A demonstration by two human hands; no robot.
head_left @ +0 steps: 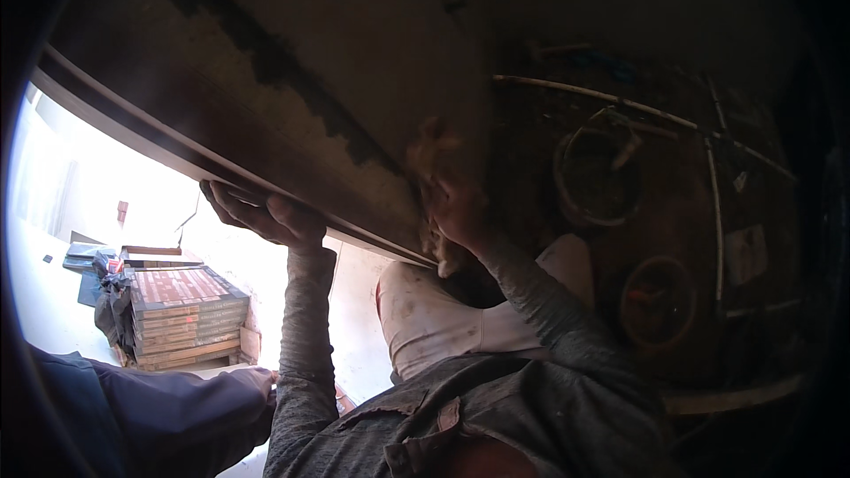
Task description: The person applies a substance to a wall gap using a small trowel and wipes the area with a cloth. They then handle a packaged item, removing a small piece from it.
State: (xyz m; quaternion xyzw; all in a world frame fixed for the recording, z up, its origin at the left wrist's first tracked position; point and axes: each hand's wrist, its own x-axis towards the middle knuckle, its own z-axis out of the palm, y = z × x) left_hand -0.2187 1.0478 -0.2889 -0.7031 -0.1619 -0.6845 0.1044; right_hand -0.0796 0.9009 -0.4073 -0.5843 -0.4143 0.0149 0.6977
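Note:
A dark wall panel (310, 133) slants across the upper middle, with a rough dark smear running down it. Along its edge, beside the bright opening, runs a long narrow frame (190, 150). My left hand (266, 215) touches this edge from the bright side, fingers stretched out and thumb apart. Against the panel's lower end, my right hand (456, 212) has its fingers closed around a crumpled tan lump (432, 150), possibly a cloth or sponge. Shadow and blur hide what it is.
Another person's dark blue sleeve (177, 407) reaches in at lower left. Beyond it stands a pallet stack of reddish boxes (186, 305) with dark plastic beside it. On the shadowed right are a bucket (598, 173), a round tub (658, 301) and pale pipes (602, 99).

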